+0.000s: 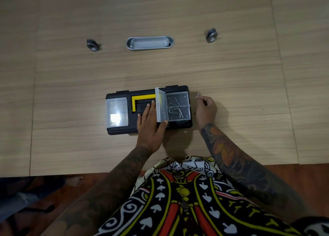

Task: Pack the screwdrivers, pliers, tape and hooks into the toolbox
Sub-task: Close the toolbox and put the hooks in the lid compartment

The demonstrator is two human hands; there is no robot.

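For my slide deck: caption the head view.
Left hand props the toolbox compartment flap open while the right hand pinches a hook.

A black toolbox (122,129) with a yellow handle (140,97) and clear compartment lids (117,113) is seen on a pale wood-grain worktop (178,68); silver hooks (175,112) are shown inside.

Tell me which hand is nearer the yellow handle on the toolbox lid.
Left. The left hand rests on the toolbox, fingers touching the yellow handle. The right hand is off the box's right end, pinching a small hook.
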